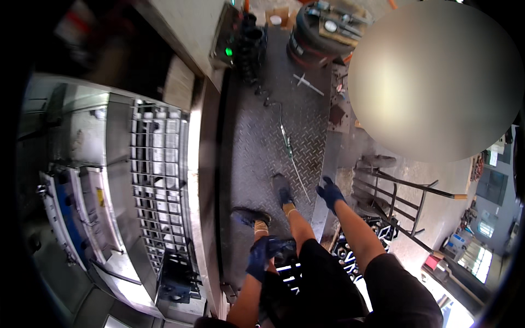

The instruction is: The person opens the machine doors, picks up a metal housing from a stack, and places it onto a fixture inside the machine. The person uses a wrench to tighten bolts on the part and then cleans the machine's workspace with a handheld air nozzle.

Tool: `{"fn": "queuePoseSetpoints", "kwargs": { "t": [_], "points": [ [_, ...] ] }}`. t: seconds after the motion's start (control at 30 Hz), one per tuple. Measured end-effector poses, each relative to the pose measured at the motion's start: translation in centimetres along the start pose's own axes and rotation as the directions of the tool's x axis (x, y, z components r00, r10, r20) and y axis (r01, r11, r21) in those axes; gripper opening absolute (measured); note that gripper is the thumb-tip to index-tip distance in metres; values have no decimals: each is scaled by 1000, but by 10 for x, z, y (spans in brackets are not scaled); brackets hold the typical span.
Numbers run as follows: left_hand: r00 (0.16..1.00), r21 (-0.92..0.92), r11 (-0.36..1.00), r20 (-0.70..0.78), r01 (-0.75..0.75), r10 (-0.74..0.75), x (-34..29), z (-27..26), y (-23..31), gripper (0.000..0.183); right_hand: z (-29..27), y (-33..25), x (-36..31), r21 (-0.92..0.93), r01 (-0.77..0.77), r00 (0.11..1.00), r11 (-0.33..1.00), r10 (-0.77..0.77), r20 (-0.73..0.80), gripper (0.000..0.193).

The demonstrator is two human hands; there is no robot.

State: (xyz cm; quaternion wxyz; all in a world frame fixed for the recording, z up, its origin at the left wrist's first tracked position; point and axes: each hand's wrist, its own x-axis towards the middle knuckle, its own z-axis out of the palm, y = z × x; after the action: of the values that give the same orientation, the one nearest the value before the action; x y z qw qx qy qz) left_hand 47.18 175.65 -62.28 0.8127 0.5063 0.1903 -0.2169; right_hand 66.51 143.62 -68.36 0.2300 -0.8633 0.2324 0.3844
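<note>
Left hand, head view: dark blue glove, fingers bent, set against a dark, angular part between the knees; whether the grip is closed on it cannot be told. Right hand, matching glove: fingers and thumb spread, nothing held, over the right edge of the diamond-plate platform.

Item, dark part: just right of the left hand. Judged stiff, fairly light and perhaps slick under a glove; best held by a thick edge. Its long axis cannot be told; the visible portion extends rightward from the glove.

Item, slim wand-type air gun: mid-platform, beyond the shoes, apart from both hands; whether lying or hanging is unclear. Axis slanting from upper left to lower right; thin nozzle pointing back toward the person, its tip near the right hand. Judged light, with a rigid body and a nozzle liable to bend; take hold at the body, allowing for drag from the coiled hose at the far end.

Surroundings: T-shaped metal rod, black drum, wire rack at left, tubular hand truck at right.
</note>
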Motion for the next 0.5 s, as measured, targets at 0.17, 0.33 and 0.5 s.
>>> {"fn": "queuePoseSetpoints", "kwargs": {
  "t": [0.17, 0.33, 0.5],
  "points": [
    [908, -788, 558, 5, 261, -418, 55, 22, -56, 49, 115, -21, 217, 212, 19, 987, 977, 16, -161, 44],
    [852, -774, 564, -61, 289, -520, 61, 8, -121, 52, 166, -52, 305, 653, 56, 997, 755, -6, -78, 35],
    [822, -693, 655, -160, 301, -547, 64, 3, -122, 50, 176, -55, 347, 381, 117, 988, 917, -70, -136, 16]
  ]
}}
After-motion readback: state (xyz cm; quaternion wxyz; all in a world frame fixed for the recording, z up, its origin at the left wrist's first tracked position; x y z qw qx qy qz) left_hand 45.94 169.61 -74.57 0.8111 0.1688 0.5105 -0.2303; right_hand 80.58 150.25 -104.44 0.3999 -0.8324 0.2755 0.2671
